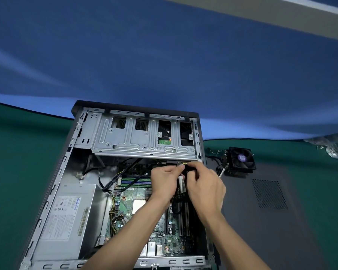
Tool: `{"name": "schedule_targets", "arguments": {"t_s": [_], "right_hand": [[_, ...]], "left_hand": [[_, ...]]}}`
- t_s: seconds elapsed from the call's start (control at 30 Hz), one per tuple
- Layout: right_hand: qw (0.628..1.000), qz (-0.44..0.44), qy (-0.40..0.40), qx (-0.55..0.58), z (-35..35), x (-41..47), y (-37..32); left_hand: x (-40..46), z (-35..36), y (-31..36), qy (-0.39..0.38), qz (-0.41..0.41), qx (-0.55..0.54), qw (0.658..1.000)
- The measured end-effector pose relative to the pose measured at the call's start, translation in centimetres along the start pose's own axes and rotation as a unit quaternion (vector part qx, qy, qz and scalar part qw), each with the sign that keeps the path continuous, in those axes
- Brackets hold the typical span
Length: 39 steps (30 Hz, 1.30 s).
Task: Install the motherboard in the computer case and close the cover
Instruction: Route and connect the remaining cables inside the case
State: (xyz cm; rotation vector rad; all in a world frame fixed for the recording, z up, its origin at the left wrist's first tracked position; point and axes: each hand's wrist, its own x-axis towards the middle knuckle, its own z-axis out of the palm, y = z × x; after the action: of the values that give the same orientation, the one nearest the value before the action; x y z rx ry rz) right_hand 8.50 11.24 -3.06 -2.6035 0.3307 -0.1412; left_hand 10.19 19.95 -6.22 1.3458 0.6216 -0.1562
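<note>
While both hands [183,180] pinch cable [181,184], case [53,191] lies on green table [18,162], blue backdrop [164,55] behind.

Green surface [18,172] bearing an open computer case, its cover and a cooler fan.

The computer case [53,191] lies on its side on the green surface, open side up, its far end toward a blue backdrop. Just to its right the dark grey cover [271,221] lies flat, its perforated vent patch facing up. At the cover's far edge sits a black cooler fan [241,159] with a purple hub, cables trailing to its left. Farther right, at the surface's far edge, lies a blurred grey object that cannot be made out.
</note>
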Motion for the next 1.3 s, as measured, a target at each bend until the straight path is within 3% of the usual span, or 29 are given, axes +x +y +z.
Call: {"name": "schedule_targets", "arguments": {"t_s": [0.17, 0.3, 0.37, 0.43, 0.5, 0.57, 0.63, 0.7, 0.8, 1.07, 1.3], "right_hand": [[1.0, 0.0, -0.006, 0.004, 0.0, 0.2, 0.2], [1.0, 0.005, -0.008, 0.007, -0.2, 0.0, 0.1], [1.0, 0.014, -0.016, 0.019, -0.3, 0.0, 0.0], [0.997, 0.042, -0.022, 0.065, -0.5, 0.0, 0.3], [0.984, 0.093, -0.009, 0.154, -0.6, 0.0, 0.8], [0.964, 0.132, 0.006, 0.231, -0.9, 0.2, 1.1], [0.959, 0.127, -0.004, 0.253, -1.1, 0.4, 1.4], [0.959, 0.106, -0.022, 0.26, -1.3, 0.5, 1.7], [0.953, 0.117, -0.026, 0.279, -1.5, 1.1, 3.4], [0.98, 0.136, -0.123, 0.082, -0.3, 3.0, 10.0], [0.969, 0.129, -0.209, -0.004, 2.5, 4.7, 10.8]], "left_hand": [[0.4, -0.2, 0.7, -0.037, -0.075, -0.052, 0.995], [0.0, -0.5, 1.2, -0.059, -0.088, -0.021, 0.994], [-0.3, -0.7, 1.6, -0.059, -0.06, 0.069, 0.994], [-0.4, -0.9, 2.0, -0.037, 0.022, 0.279, 0.959], [-0.7, -1.2, 2.6, 0.017, 0.13, 0.463, 0.877], [-0.8, -1.1, 3.4, 0.013, 0.205, 0.494, 0.845], [-0.3, -0.3, 4.2, -0.046, 0.208, 0.493, 0.844], [0.3, 0.9, 4.9, -0.098, 0.21, 0.523, 0.821], [1.2, 2.1, 5.2, -0.109, 0.225, 0.564, 0.787], [3.1, 2.9, 5.3, -0.126, 0.178, 0.555, 0.803], [3.3, 3.0, 5.2, -0.126, 0.175, 0.556, 0.803]]}}
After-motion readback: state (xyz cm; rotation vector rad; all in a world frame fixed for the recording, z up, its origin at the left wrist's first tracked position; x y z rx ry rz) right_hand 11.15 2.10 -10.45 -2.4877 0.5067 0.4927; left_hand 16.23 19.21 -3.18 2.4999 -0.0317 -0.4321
